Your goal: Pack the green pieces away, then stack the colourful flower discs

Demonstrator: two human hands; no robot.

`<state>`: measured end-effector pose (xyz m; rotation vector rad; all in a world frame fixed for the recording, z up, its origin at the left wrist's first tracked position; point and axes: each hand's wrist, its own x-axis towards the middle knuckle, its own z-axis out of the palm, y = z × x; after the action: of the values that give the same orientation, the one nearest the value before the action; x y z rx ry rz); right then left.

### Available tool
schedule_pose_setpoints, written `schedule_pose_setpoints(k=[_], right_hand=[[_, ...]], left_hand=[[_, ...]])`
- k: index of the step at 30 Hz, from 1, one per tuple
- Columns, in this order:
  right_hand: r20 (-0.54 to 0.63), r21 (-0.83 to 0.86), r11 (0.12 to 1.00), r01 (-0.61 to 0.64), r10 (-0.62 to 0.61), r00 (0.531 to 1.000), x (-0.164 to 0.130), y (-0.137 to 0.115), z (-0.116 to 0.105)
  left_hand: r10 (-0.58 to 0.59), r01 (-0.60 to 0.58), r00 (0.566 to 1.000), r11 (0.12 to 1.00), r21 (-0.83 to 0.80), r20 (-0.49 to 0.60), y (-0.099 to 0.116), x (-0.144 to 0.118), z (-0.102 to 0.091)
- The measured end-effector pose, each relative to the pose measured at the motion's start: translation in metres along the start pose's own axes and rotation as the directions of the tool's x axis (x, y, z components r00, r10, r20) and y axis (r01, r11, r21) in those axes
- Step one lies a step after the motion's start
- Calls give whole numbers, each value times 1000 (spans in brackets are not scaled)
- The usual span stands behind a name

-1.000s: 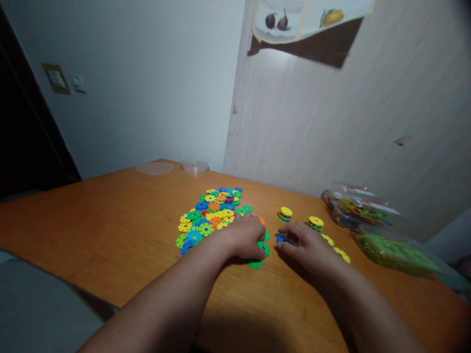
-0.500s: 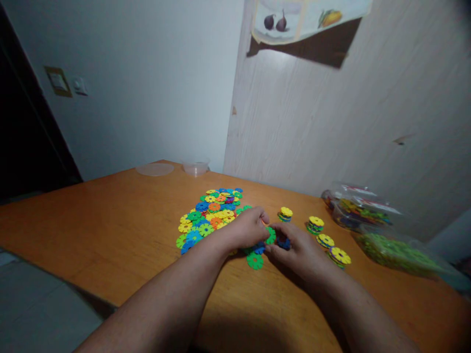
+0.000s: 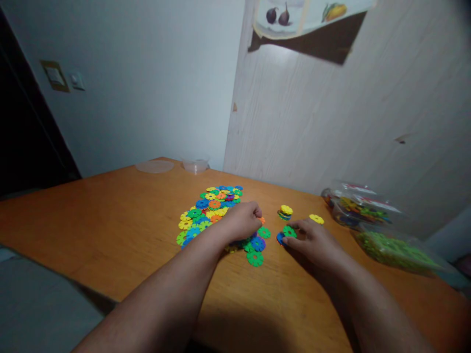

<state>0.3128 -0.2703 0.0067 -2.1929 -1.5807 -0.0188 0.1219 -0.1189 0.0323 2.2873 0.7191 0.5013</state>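
A heap of flat, flower-shaped plastic discs [image 3: 209, 208] in many colours lies on the orange wooden table [image 3: 110, 220]. My left hand [image 3: 241, 223] rests curled on the heap's right edge, and its palm hides whatever is under the fingers. An orange disc [image 3: 261, 220] shows at its fingertips. My right hand [image 3: 312, 240] lies to the right, its fingertips pinching a green disc [image 3: 289, 231] that sits on a blue disc [image 3: 280, 238]. Loose green and blue discs [image 3: 256, 250] lie between my hands. Two short yellow-topped stacks [image 3: 285, 212] [image 3: 316, 218] stand just beyond my right hand.
Two clear bags of discs lie at the right, one mixed [image 3: 355, 206] and one green [image 3: 393, 250]. A clear lid [image 3: 154, 166] and a small clear tub [image 3: 196, 165] sit at the table's far corner. A pale wooden panel [image 3: 331, 122] rises behind the table.
My hands met over a green disc, then parted. My right hand carried the green disc to the right onto the blue one. My left hand drew back onto the heap.
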Motion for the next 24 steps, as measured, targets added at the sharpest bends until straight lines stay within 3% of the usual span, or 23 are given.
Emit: schedule_pose_setpoints(k=[4, 8, 12, 18, 24], right_hand=[[72, -19, 999, 29, -28, 997, 3, 4, 1], [68, -25, 999, 45, -43, 997, 1, 0, 5], [7, 2, 998, 65, -65, 998, -4, -26, 7], [127, -31, 988, 154, -149, 981, -12, -76, 15], [134, -22, 989, 147, -142, 981, -8, -78, 16]], left_hand=[[87, -110, 992, 954, 278, 95, 3, -5, -7], [110, -171, 978, 909, 379, 177, 5, -8, -12], [71, -136, 984, 894, 428, 164, 4, -8, -18], [41, -85, 993, 901, 426, 111, 3, -7, -19], [44, -79, 994, 916, 394, 96, 1, -7, -20]])
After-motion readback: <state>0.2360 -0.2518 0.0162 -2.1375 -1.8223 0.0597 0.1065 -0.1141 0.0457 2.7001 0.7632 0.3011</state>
